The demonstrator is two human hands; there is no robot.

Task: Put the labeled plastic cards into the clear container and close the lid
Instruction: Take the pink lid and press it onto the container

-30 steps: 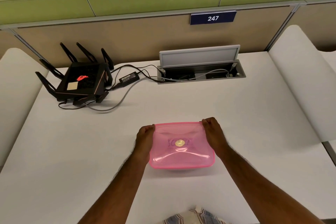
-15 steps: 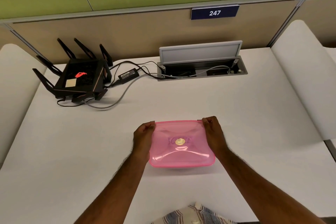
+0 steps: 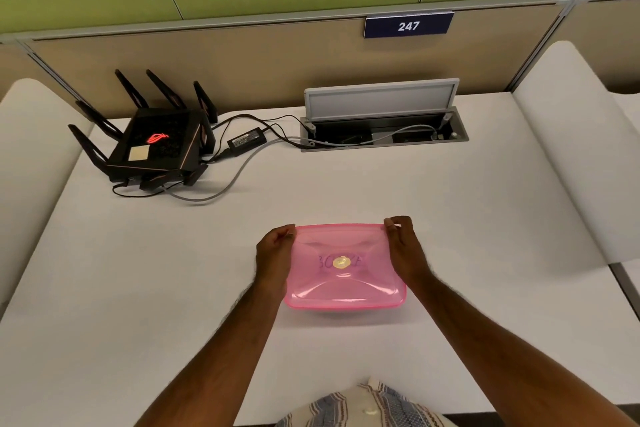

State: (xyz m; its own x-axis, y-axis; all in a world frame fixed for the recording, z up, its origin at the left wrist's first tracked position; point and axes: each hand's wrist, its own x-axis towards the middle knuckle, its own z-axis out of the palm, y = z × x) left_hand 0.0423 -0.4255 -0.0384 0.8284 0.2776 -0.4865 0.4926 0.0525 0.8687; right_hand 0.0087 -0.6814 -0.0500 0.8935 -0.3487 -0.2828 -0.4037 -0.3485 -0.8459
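A translucent pink lid lies on top of the clear container, which is almost wholly hidden beneath it, on the white desk in front of me. A round gold sticker and faint purple lettering show at the lid's middle. My left hand grips the lid's far left corner with curled fingers. My right hand pinches the far right corner. Whether the lid's edges sit fully down on the container I cannot tell. No labeled cards are visible.
A black router with several antennas stands at the back left, with a power adapter and cables trailing to an open cable box at the back middle. White rounded dividers flank the desk on both sides.
Both hands stay on the lid's far corners and the container has not shifted on the desk. The fingers look slightly more pinched on the rim; the camera has tilted a little.
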